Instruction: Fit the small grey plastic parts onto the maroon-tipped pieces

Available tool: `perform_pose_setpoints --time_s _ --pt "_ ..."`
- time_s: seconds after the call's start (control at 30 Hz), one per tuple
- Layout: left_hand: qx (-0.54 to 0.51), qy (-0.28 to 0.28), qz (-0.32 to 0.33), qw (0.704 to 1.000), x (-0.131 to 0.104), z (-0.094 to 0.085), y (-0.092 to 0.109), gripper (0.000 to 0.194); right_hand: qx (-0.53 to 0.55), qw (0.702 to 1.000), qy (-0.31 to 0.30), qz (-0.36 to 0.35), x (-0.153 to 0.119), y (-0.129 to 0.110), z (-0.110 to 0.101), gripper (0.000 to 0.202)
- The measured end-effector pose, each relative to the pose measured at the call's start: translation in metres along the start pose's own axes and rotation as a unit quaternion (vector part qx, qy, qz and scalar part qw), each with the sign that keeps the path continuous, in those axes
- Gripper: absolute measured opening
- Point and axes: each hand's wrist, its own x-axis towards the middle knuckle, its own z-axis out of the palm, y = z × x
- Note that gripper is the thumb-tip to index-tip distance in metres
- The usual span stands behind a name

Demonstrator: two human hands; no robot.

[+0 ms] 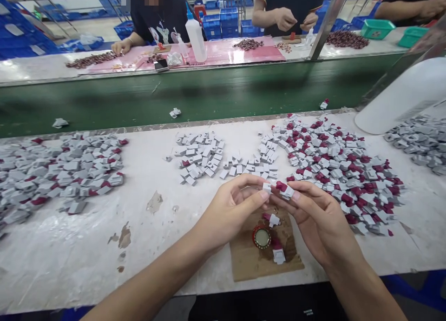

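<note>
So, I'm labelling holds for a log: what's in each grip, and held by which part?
Left grip: a pale grey piece, pinched near its lower edge. Right grip: a maroon-tipped piece, by its grey end.

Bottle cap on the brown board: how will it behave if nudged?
The bottle cap would probably slide, not roll: it lies flat on the brown board. Likely stiff, given the metal-looking crimped rim. Probably light, being small and shallow.

Left hand pinching, right hand pinching, forearms angled inward
</note>
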Motion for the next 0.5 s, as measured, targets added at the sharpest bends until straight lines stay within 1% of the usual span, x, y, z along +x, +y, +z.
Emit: perform_pose_setpoints --time_s 0.17,0.27,0.37,0.43,0.5 --pt "-0.031 -0.005 -0.003 0.999 0.001 0.000 -0.003 0.021 -0.037 0.999 0.014 -0.011 0.000 0.004 0.000 0.021" --pt "-0.025 -0.010 -0.002 1.000 0.002 0.000 -0.003 0.020 -0.052 0.999 0.005 -0.011 0.001 0.006 -0.001 0.021" --pt "0.017 -0.017 0.003 1.000 0.002 -0.001 -0.005 0.018 -0.090 0.996 -0.011 -0.025 0.001 0.003 -0.004 0.014" --pt "0.057 -0.009 0.018 0.998 0.001 -0.001 -0.008 0.016 -0.132 0.990 -0.028 -0.042 0.002 -0.001 -0.005 0.007" --pt "0.084 -0.004 0.041 0.996 0.001 0.000 -0.008 0.014 -0.168 0.983 -0.051 -0.053 0.004 -0.006 -0.006 0.005"
